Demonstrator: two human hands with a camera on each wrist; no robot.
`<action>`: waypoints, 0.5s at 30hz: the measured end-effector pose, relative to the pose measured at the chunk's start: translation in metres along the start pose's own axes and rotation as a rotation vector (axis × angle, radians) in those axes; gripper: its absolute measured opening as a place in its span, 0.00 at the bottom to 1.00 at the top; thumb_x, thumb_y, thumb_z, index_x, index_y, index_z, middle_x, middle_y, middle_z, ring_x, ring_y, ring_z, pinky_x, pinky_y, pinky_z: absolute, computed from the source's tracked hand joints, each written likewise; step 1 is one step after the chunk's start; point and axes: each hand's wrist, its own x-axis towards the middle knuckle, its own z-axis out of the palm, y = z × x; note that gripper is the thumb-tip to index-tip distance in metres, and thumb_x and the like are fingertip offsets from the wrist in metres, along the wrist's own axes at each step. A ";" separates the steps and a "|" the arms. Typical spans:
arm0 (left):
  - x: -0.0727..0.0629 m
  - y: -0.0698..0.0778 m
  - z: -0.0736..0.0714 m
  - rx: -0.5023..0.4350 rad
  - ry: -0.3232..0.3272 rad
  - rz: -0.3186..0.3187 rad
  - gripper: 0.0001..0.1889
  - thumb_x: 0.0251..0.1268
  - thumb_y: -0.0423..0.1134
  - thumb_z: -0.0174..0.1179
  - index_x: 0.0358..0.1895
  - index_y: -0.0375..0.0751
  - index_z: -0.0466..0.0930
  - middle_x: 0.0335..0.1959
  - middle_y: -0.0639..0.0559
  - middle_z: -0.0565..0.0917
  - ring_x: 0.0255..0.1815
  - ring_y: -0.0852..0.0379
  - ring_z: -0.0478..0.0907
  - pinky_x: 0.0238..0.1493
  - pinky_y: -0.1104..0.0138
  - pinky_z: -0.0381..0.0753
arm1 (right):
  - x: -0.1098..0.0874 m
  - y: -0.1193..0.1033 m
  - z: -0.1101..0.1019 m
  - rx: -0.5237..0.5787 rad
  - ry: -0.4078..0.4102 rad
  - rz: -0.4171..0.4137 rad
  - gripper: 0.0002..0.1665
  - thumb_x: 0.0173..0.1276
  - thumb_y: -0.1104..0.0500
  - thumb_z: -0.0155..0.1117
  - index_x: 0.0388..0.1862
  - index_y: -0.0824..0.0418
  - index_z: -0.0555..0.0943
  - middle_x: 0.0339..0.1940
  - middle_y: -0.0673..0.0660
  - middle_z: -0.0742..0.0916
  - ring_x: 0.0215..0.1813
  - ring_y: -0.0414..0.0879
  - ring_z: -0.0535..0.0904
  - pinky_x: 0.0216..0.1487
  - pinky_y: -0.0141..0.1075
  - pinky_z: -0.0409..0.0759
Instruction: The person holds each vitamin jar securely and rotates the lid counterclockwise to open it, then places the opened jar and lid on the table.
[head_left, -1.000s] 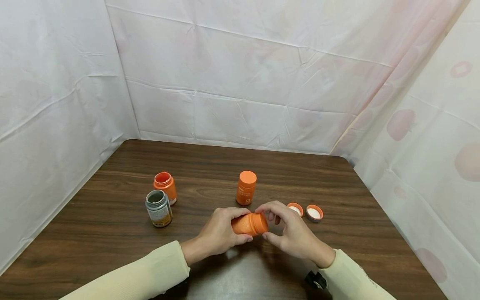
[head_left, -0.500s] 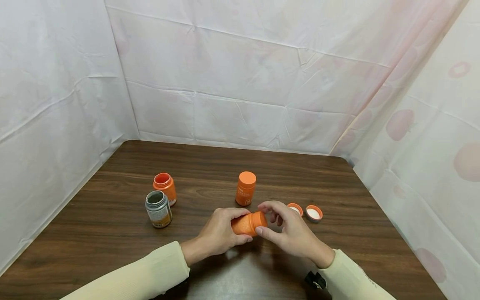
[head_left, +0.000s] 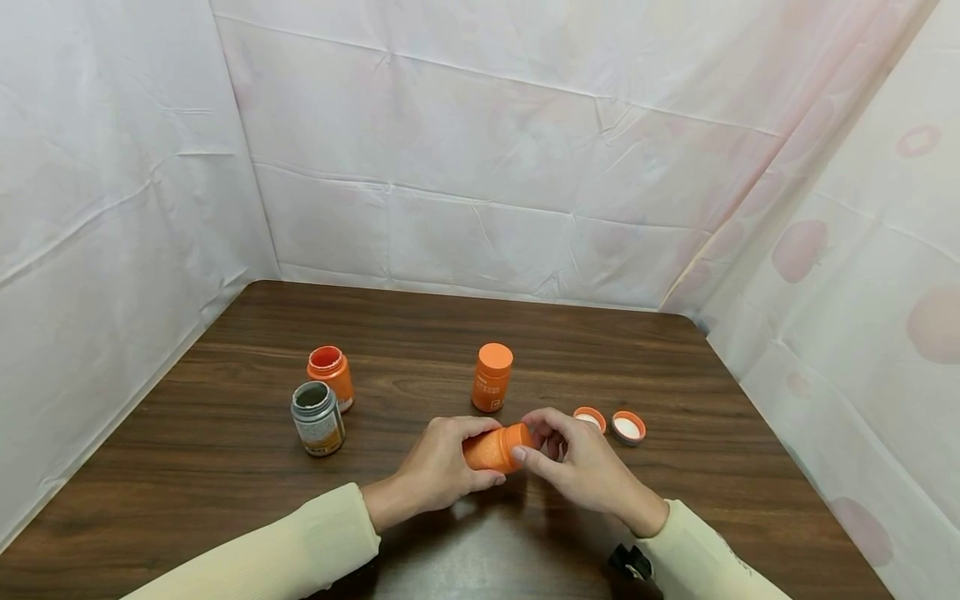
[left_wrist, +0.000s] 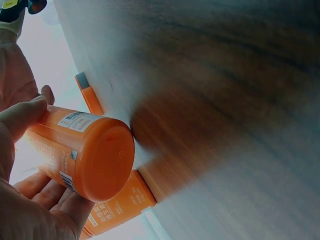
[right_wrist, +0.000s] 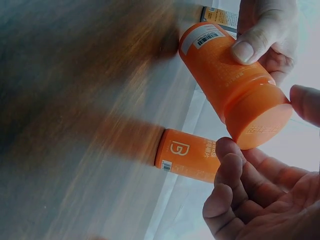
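Note:
Tilted over the near middle of the table is an orange plastic bottle [head_left: 485,451], its lid [right_wrist: 260,120] on and facing right. My left hand [head_left: 444,463] grips the body, thumb on the near side and fingers round the far side. In the left wrist view the bottle's round base [left_wrist: 107,160] faces the camera. My right hand [head_left: 581,462] pinches the lid by its edge, thumb at one side and fingertips [right_wrist: 230,147] at the other. Behind the hands a second orange bottle [head_left: 492,379] stands upright with its lid on.
To the left stand two uncapped bottles, one orange [head_left: 339,381] and one grey [head_left: 319,427], close together. Two loose lids [head_left: 627,427] lie with white insides up, right of my right hand. White cloth sheets [head_left: 480,150] hang behind and beside the wooden table [head_left: 405,333].
My right thumb has come up from below the lid onto its near side, and the right fingers have shifted slightly along its edge. The left hand and bottle keep their place.

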 end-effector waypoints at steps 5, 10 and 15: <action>0.000 -0.001 0.000 0.000 0.003 0.006 0.26 0.46 0.38 0.83 0.52 0.47 0.87 0.44 0.58 0.87 0.38 0.64 0.80 0.41 0.68 0.80 | 0.000 0.001 0.000 0.005 -0.003 -0.021 0.22 0.70 0.43 0.71 0.55 0.52 0.81 0.35 0.44 0.84 0.31 0.42 0.78 0.32 0.35 0.78; 0.000 0.000 0.000 -0.003 -0.005 -0.007 0.26 0.47 0.38 0.83 0.53 0.47 0.87 0.45 0.58 0.87 0.38 0.64 0.80 0.41 0.68 0.80 | 0.001 0.002 -0.001 -0.016 0.013 -0.067 0.21 0.67 0.46 0.74 0.56 0.50 0.81 0.37 0.45 0.86 0.32 0.44 0.78 0.31 0.34 0.77; 0.000 -0.001 0.000 -0.001 -0.002 0.000 0.26 0.47 0.38 0.83 0.52 0.47 0.87 0.45 0.58 0.87 0.38 0.64 0.80 0.41 0.68 0.79 | 0.001 0.003 -0.001 -0.026 0.028 -0.119 0.24 0.64 0.50 0.77 0.57 0.49 0.81 0.40 0.46 0.85 0.35 0.48 0.78 0.34 0.38 0.77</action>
